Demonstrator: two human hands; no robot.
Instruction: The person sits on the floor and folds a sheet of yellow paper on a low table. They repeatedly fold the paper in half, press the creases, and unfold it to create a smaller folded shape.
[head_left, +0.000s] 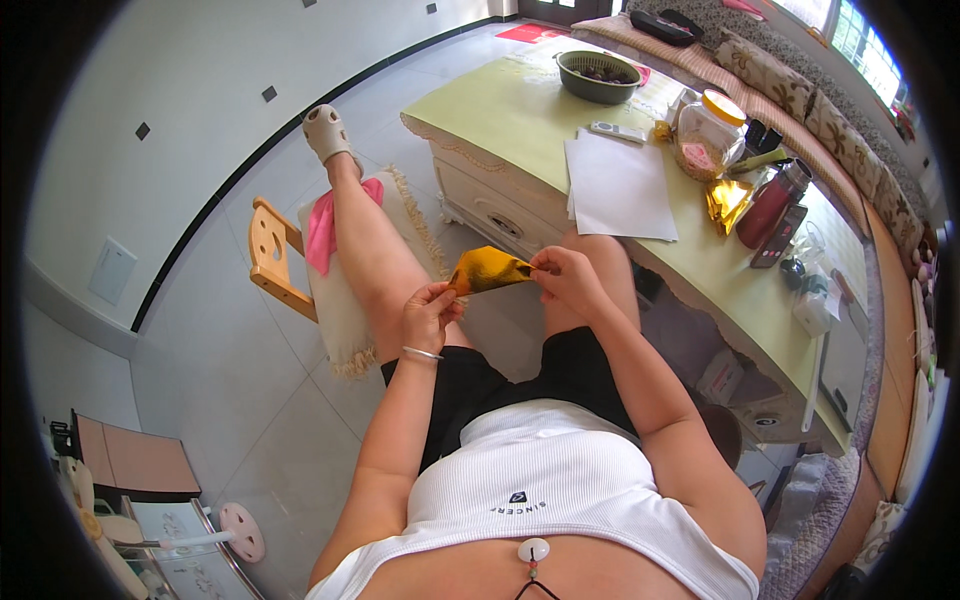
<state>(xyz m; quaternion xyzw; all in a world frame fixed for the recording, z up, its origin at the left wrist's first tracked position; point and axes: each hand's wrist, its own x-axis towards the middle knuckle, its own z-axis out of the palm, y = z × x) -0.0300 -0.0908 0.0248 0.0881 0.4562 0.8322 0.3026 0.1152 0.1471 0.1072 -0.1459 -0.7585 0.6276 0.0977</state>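
Between my two hands, above my lap, a piece of shiny gold foil paper (pixel 486 268) is stretched, its upper edge bent to a peak. My left hand (pixel 431 308), with a bracelet at the wrist, pinches its left corner. The right corner is pinched by the fingers of my right hand (pixel 565 279). On the table to my right lie more gold foil pieces (pixel 728 203), folded or crumpled. A stack of white paper sheets (pixel 622 187) lies nearer to my hands, at the table's edge.
The green-topped table (pixel 490 120) carries a basket (pixel 598 78) of dark round things, a remote control (pixel 618 131), a clear jar (pixel 711 130) with a yellow lid and a red thermos (pixel 773 203). My leg rests on a cushioned wooden chair (pixel 275 262). Behind the table stands a sofa (pixel 780 80).
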